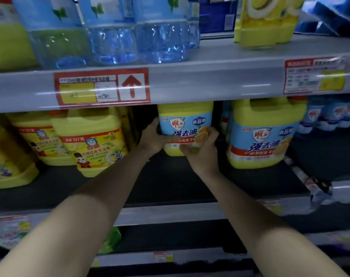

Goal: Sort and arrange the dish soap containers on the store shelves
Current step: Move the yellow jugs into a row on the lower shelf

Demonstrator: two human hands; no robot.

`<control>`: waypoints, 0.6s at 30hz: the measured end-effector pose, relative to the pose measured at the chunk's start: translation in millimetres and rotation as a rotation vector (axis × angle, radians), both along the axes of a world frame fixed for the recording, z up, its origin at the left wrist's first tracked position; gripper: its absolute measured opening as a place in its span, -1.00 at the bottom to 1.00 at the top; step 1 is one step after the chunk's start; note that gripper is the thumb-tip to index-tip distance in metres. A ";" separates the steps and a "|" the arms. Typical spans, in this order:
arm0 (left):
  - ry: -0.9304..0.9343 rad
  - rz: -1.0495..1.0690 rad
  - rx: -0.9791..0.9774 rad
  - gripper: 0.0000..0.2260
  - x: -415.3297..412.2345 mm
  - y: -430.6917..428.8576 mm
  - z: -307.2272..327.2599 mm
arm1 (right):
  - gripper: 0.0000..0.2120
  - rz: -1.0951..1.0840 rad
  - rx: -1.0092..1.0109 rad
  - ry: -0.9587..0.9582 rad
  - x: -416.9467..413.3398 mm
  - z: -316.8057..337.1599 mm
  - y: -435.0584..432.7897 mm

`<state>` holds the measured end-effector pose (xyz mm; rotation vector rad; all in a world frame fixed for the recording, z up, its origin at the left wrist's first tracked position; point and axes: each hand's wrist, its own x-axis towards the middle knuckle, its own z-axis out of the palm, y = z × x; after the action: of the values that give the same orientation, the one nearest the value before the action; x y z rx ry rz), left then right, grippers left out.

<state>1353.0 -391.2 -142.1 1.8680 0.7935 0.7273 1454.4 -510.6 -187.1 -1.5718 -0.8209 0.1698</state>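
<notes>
Squarely, I had both hands on the jug (pixel 185 124), upright and set well back on the middle shelf (pixel 166 182), in the gap between the cat-label jugs (pixel 92 140) and its twin (pixel 260 134). My left hand (pixel 153 138) curled round its left side, thumb across the label. My right hand (pixel 202 148) gripped the lower right corner, fingers wrapped over the front. Whether the base touched the shelf I could not tell. The jug looked full, so I judged it wanted an even pull from both sides, kept level. I reckoned it should finish in line with the twin, label out, just beside it and without knocking it.
</notes>
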 end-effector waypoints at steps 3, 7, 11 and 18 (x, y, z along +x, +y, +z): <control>0.072 0.018 0.043 -0.32 11.6 2.1 3.4 | -0.18 0.016 -0.102 0.011 10.9 1.3 4.3; 0.112 0.024 0.037 -0.39 13.4 0.8 1.6 | 0.00 0.059 -0.271 -0.026 12.3 5.6 2.0; 0.210 0.076 0.041 -0.41 13.1 -7.6 -0.8 | -0.18 0.083 -0.461 -0.226 3.1 15.6 -10.9; 0.418 -0.010 0.423 -0.47 -59.2 -47.9 35.1 | -0.71 0.283 -0.360 -0.696 -41.8 80.8 -46.7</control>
<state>1293.9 -439.1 -107.0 2.4551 0.9413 0.5289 1412.6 -557.3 -106.3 -1.8711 -1.6308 -0.0390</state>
